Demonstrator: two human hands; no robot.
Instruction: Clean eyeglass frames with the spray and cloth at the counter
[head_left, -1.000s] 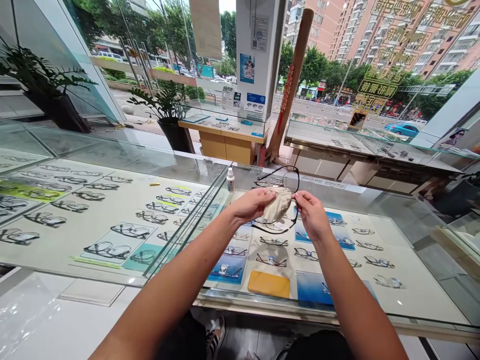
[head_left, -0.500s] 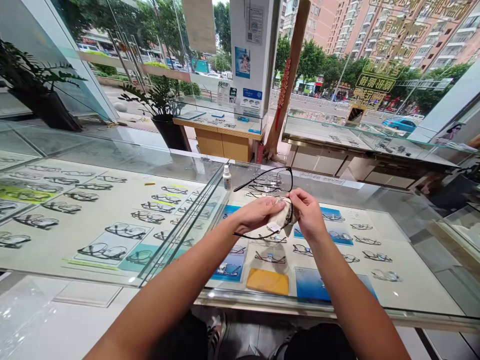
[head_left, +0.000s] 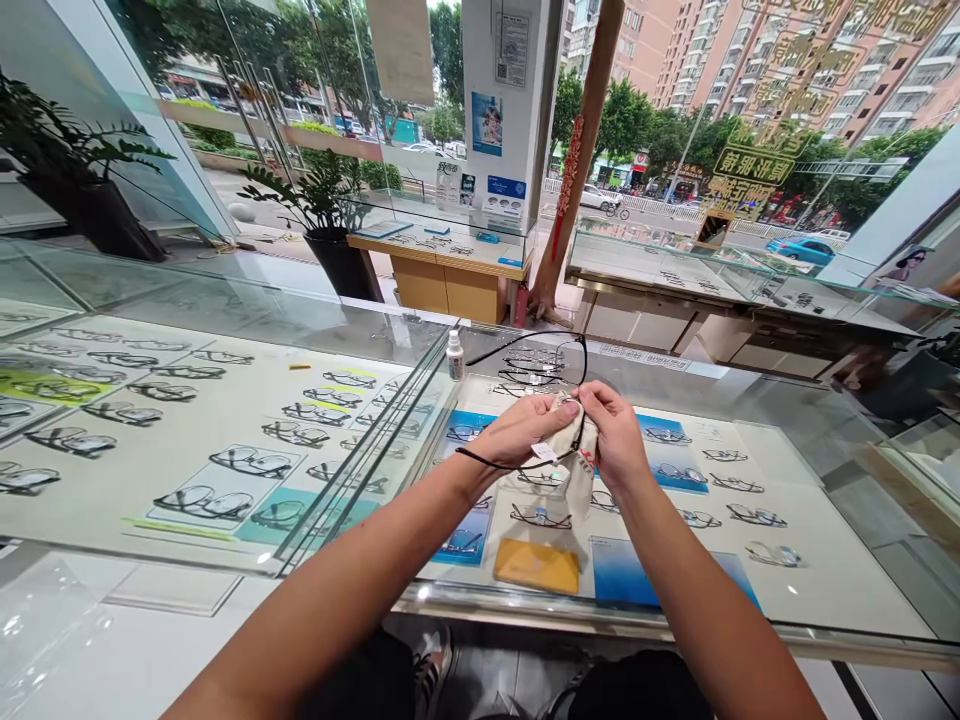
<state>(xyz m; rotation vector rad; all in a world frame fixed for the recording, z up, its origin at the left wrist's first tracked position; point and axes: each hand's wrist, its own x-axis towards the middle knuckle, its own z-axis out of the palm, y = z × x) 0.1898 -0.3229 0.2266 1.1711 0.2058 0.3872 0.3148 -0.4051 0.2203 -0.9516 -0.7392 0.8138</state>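
Both of my hands are together above the glass display case [head_left: 855,560], working on a pair of black-framed eyeglasses [head_left: 586,358]. My left hand [head_left: 519,432] is closed on a pale cleaning cloth [head_left: 579,485], pinched over the lower lens with the thumb on top. My right hand [head_left: 619,440] grips the rim of the eyeglasses near the bridge, its fingers also against the cloth. One temple points left over my left wrist, the other left above my hands. A small white tag [head_left: 544,453] hangs by the lower lens, which the cloth largely hides.
A white spray bottle [head_left: 454,356] stands on the glass beyond my left forearm. Under the glass lie rows of eyeglasses [head_left: 251,460], blue cards [head_left: 626,570] and a yellow case [head_left: 536,565]. A wooden counter [head_left: 442,285] and potted plant [head_left: 334,260] are farther off.
The eyeglasses have tilted slightly in my hands, the lower temple shifting a little left and up. More of the cloth now hangs down below my fingers, showing a red print.
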